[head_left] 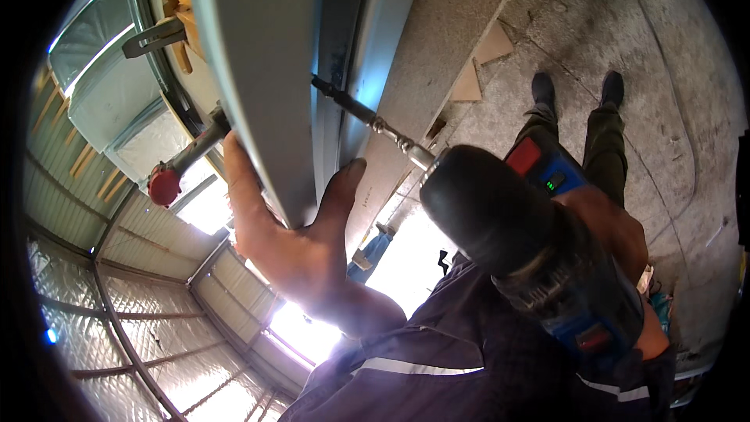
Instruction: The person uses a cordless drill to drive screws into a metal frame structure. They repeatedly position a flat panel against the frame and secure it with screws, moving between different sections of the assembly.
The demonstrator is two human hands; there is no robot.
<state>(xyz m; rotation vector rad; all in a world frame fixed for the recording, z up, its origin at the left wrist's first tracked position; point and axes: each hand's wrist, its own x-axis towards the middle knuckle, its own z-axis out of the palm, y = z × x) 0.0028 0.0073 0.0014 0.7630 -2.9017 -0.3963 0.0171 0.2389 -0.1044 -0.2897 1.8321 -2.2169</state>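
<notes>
Most likely a workshop in a metal shed: to the left, ribbed walls (62, 211) and shiny foil-like panels (141, 295) between dark beams (95, 260); to the right, stained concrete floor (652, 117) with straight seams and triangular scraps (494, 44); near centre, a power drill (492, 207).

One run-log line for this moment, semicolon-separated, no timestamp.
left hand: gripping end of grey metal profile; right hand: holding drill; drill bit: pointed toward profile, contact unclear
</notes>
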